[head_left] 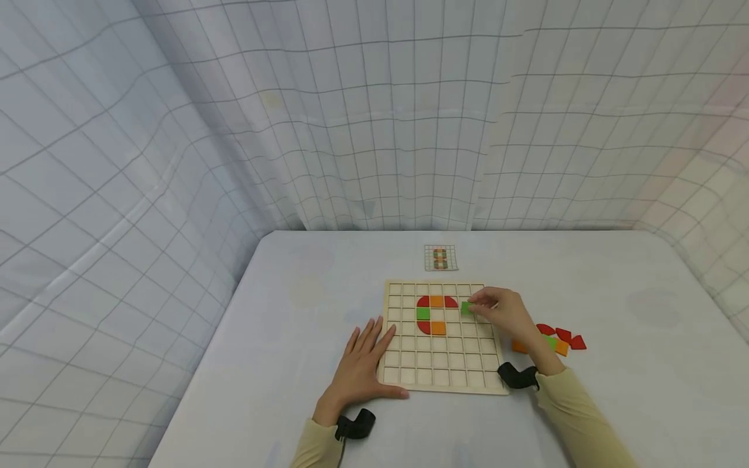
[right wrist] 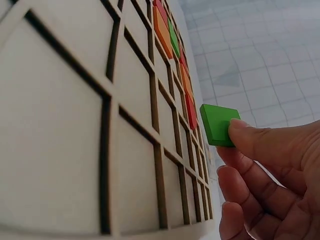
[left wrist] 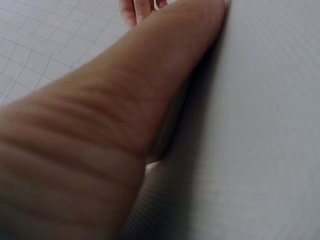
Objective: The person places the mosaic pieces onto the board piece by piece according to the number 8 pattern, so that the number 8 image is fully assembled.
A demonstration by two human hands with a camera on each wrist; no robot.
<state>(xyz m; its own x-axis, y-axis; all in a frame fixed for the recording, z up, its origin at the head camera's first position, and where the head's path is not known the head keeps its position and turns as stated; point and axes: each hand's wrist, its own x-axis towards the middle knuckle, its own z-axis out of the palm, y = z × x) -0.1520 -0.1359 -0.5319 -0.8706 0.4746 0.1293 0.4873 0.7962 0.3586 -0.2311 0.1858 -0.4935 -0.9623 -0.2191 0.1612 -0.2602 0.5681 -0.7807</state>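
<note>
My right hand (head_left: 502, 313) pinches a green square tile (right wrist: 219, 124) between thumb and fingertips, held above the right part of a wooden grid board (head_left: 409, 359). Several tiles sit in the board's upper cells: red rounded pieces such as this red corner tile (head_left: 450, 302), two orange squares, one being the lower orange tile (head_left: 438, 328), and a green square (head_left: 423, 314). With fingers spread, my left hand (head_left: 359, 367) rests at the board's left edge, its thumb along the lower left corner. The left wrist view shows mostly the blurred heel of that hand.
A small pattern card (head_left: 441, 258) lies behind the board, showing a coloured grid figure. Loose red, orange and green tiles (head_left: 563, 335) lie right of the board, partly behind the right forearm. A white gridded curtain (head_left: 374, 130) hangs behind the white table (head_left: 281, 312).
</note>
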